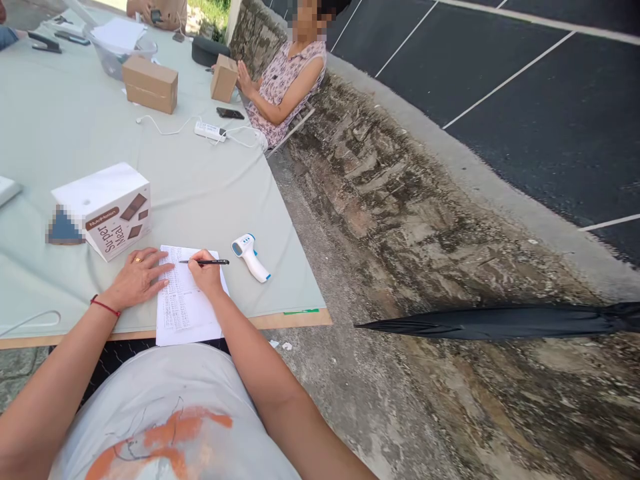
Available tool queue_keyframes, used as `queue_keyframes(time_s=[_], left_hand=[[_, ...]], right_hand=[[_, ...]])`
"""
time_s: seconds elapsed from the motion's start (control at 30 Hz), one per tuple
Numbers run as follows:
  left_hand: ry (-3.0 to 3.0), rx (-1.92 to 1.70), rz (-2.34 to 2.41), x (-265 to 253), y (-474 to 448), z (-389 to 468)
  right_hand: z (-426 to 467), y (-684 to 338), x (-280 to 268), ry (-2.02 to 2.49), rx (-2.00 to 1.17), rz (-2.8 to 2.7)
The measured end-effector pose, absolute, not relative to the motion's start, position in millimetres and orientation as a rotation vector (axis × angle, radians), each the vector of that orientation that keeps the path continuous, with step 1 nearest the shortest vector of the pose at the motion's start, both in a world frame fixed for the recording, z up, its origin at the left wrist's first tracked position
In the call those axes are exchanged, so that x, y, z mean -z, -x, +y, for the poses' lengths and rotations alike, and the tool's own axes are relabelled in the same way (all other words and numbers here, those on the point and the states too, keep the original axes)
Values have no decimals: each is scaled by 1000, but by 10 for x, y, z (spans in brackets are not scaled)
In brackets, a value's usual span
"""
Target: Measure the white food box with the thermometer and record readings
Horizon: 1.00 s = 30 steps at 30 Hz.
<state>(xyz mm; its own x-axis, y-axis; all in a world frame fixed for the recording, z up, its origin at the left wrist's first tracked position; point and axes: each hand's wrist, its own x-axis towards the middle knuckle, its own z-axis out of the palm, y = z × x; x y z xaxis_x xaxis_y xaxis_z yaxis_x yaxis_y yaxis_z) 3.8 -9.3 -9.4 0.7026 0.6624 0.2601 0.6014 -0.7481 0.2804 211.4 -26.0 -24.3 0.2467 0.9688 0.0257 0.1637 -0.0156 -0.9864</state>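
My right hand [204, 272] is closed round a black pen [216, 262], its tip over the written sheet [176, 293]. Rows of small handwriting cover that narrow sheet, which lies on larger white paper [207, 327] at the table's near edge. My left hand [137, 275] lies flat with its fingers spread, the fingertips reaching the sheet's left edge. A ring and a red wrist cord show on it. Just beyond that hand stands a white and brown "Super Meal" box [120, 223]. To the right of the paper rests a white and blue infrared thermometer [251, 257].
Farther along the covered table [200, 173] are a cardboard box [150, 85], a plastic basin [111, 63], a phone [230, 113] and a white power strip [210, 131]. A seated person [287, 87] touches a smaller carton [225, 79]. A folded black umbrella [480, 321] extends at right.
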Motion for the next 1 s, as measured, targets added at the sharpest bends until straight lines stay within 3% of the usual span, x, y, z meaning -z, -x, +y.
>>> queue_keyframes(time_s=[1.0], left_hand=[[-2817, -445, 1036, 82, -22, -101]], right_hand=[[-246, -2186, 343, 1365, -915, -1256]])
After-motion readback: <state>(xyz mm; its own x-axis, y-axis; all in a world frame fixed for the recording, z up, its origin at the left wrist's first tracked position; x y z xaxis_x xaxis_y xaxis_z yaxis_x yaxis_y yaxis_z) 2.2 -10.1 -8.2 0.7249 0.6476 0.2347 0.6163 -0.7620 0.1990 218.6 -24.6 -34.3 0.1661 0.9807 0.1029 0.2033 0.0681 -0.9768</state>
